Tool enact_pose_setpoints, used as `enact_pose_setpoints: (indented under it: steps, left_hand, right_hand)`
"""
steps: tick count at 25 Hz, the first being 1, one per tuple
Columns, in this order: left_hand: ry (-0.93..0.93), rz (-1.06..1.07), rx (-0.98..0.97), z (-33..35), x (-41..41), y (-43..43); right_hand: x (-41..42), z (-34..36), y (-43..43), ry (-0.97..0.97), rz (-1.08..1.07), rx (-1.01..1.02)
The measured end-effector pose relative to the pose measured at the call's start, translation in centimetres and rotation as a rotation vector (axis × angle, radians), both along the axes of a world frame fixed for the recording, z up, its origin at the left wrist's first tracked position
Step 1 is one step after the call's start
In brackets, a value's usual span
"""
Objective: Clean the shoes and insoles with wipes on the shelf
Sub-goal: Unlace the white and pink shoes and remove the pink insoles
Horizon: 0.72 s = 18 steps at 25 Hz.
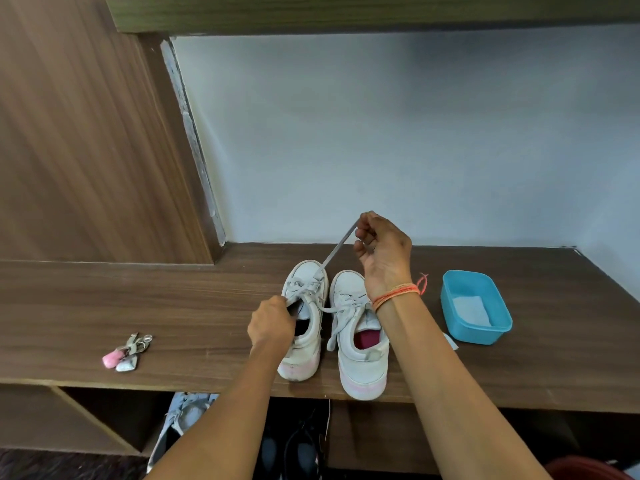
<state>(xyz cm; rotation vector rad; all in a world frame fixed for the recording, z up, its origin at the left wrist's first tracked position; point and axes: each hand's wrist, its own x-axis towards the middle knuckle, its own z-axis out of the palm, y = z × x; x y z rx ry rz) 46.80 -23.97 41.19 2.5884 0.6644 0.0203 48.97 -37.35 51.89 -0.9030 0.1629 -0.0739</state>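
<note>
Two white sneakers with pinkish soles stand side by side on the wooden shelf (138,306), toes pointing away from me. My left hand (272,323) grips the tongue and collar of the left shoe (304,344). My right hand (382,252) is raised above the shoes and pinches the end of the left shoe's lace (337,247), which is stretched taut up to it. The right shoe (360,362) shows a dark red insole and stays laced. A blue plastic tub (476,306) at the right holds a white wipe (472,310).
A key bunch with a pink fob (126,351) lies on the shelf at the left. A white scrap (450,341) lies beside the tub. Other shoes (187,420) sit in the compartments below the shelf edge. A wooden panel rises at the left, a pale wall behind.
</note>
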Motion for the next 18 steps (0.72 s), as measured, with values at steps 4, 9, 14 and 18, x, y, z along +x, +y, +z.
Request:
enact_pose_setpoints:
  steps: [4, 9, 14, 18]
  left_hand:
    - [-0.009, 0.004, -0.004, -0.2, 0.1, -0.1]
    - [-0.015, 0.029, -0.029, -0.4, -0.1, -0.1]
    - [-0.008, 0.044, -0.004, -0.5, 0.1, 0.5]
    - [0.023, 0.059, 0.037, -0.5, 0.0, 2.2]
  right_hand:
    - [0.6, -0.9, 0.1, -0.109, 0.195, -0.269]
    - [0.7, -5.7, 1.0, -0.103, 0.33, -1.202]
    - [0.8, -9.4, 3.4, -0.142, 0.32, -1.517]
    - [1.3, -10.0, 4.9, -0.272, 0.089, -1.763]
